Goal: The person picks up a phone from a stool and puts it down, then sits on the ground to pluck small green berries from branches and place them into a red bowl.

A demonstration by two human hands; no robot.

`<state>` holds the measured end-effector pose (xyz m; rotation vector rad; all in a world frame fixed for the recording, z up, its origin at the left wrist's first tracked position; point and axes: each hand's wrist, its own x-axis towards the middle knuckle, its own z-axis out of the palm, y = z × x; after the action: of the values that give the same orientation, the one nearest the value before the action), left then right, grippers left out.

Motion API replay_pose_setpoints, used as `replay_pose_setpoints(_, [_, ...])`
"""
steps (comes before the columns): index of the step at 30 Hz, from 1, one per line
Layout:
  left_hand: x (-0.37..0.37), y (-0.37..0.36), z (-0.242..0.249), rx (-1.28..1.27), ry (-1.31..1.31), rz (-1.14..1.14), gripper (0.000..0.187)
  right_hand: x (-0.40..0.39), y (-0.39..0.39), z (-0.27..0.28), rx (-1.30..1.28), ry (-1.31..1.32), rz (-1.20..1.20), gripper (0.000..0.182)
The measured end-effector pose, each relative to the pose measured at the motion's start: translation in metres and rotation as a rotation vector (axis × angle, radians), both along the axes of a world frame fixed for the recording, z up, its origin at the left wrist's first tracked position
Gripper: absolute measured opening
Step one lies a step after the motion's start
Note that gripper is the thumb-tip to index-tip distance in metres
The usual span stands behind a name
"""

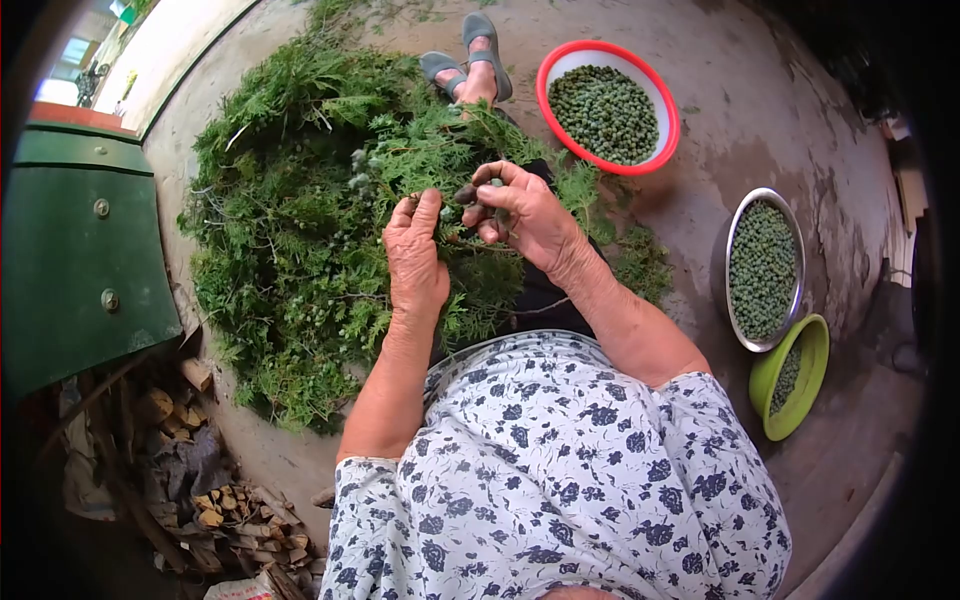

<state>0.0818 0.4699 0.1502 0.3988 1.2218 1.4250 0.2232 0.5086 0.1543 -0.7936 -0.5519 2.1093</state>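
Observation:
A big heap of green conifer branches (290,230), dotted with small pale-green berries, covers the floor in front of me and spills over my lap. My left hand (413,255) is closed, thumb against fingers, at a leafy conifer sprig (440,145) on the near side of the heap. Just right of it, my right hand (530,215) curls over the branches with dark-stained fingertips bent inward. Whatever lies inside its fingers is too small or hidden to make out. The two hands are close but apart.
A red-rimmed white basin (672,115) of green berries stands ahead right. Further right are a metal bowl (798,235) of berries and a lime-green bowl (815,375) with fewer. Split firewood (255,520) and a green metal-looking panel (85,260) are at left.

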Motion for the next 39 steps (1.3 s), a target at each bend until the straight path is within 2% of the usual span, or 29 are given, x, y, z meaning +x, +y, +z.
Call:
replay_pose_setpoints(4, [0.005, 0.0, -0.005, 0.067, 0.038, 0.042, 0.011, -0.005, -0.009, -0.001, 0.184, -0.197, 0.003, 0.019])
replay_pose_setpoints(6, [0.009, 0.0, -0.001, 0.105, 0.105, 0.044, 0.011, -0.011, -0.013, -0.001, 0.19, -0.203, 0.011, 0.02])
replay_pose_setpoints(7, [0.01, 0.001, -0.003, 0.152, 0.133, 0.035, 0.011, -0.015, -0.014, 0.002, 0.266, -0.303, 0.004, 0.02])
replay_pose_setpoints(10, [0.011, -0.001, 0.002, 0.134, 0.067, 0.014, 0.009, -0.018, -0.013, 0.002, 0.397, -0.457, -0.011, 0.021])
replay_pose_setpoints(13, [0.01, -0.002, 0.003, 0.13, 0.088, -0.007, 0.009, -0.013, -0.009, 0.002, 0.399, -0.444, 0.092, 0.021])
replay_pose_setpoints(15, [0.009, 0.002, 0.002, 0.09, 0.055, 0.013, 0.01, -0.009, -0.009, 0.002, 0.177, -0.178, 0.159, 0.019])
replay_pose_setpoints(16, [0.008, 0.003, 0.001, 0.051, 0.023, 0.033, 0.011, -0.007, -0.008, -0.002, 0.177, -0.178, 0.16, 0.019])
replay_pose_setpoints(17, [-0.004, 0.003, -0.006, 0.057, -0.061, -0.067, 0.014, -0.006, -0.005, -0.009, 0.083, -0.021, 0.128, 0.017])
replay_pose_setpoints(18, [-0.004, 0.002, -0.009, 0.057, -0.061, -0.068, 0.014, -0.003, -0.002, -0.013, -0.011, 0.135, 0.094, 0.015])
replay_pose_setpoints(20, [-0.001, 0.001, -0.003, -0.021, -0.008, -0.037, 0.016, -0.001, 0.001, -0.01, -0.006, 0.142, 0.086, 0.014])
replay_pose_setpoints(22, [0.003, -0.001, -0.001, -0.008, 0.008, -0.016, 0.019, -0.005, 0.003, -0.003, -0.029, 0.111, -0.108, 0.016])
replay_pose_setpoints(24, [0.006, -0.004, 0.0, 0.03, 0.125, -0.001, 0.022, -0.005, 0.006, -0.013, 0.01, 0.153, -0.126, 0.018])
replay_pose_setpoints(25, [0.012, -0.006, 0.014, 0.046, 0.247, -0.023, 0.023, -0.007, 0.006, -0.014, 0.004, 0.142, -0.204, 0.017])
replay_pose_setpoints(26, [0.012, -0.006, 0.013, 0.046, 0.246, -0.023, 0.023, -0.009, 0.006, -0.014, -0.003, 0.13, -0.282, 0.017])
replay_pose_setpoints(28, [0.011, -0.007, 0.011, 0.081, 0.588, -0.212, 0.024, -0.01, 0.005, -0.012, 0.019, 0.14, -0.314, 0.017])
replay_pose_setpoints(29, [0.013, -0.006, 0.012, 0.061, 0.698, -0.216, 0.026, -0.012, 0.004, -0.009, 0.037, 0.124, -0.322, 0.016])
replay_pose_setpoints(34, [0.017, -0.001, 0.011, 0.085, 0.801, -0.281, 0.023, -0.027, -0.003, -0.003, 0.152, 0.068, -0.355, 0.012])
replay_pose_setpoints(36, [0.017, -0.001, 0.005, 0.126, 0.69, -0.241, 0.014, -0.025, -0.001, -0.006, 0.17, 0.049, -0.359, 0.014])
replay_pose_setpoints(39, [0.011, -0.002, 0.007, 0.072, 0.575, -0.253, 0.013, -0.019, 0.002, 0.003, 0.021, 0.115, -0.308, 0.015])
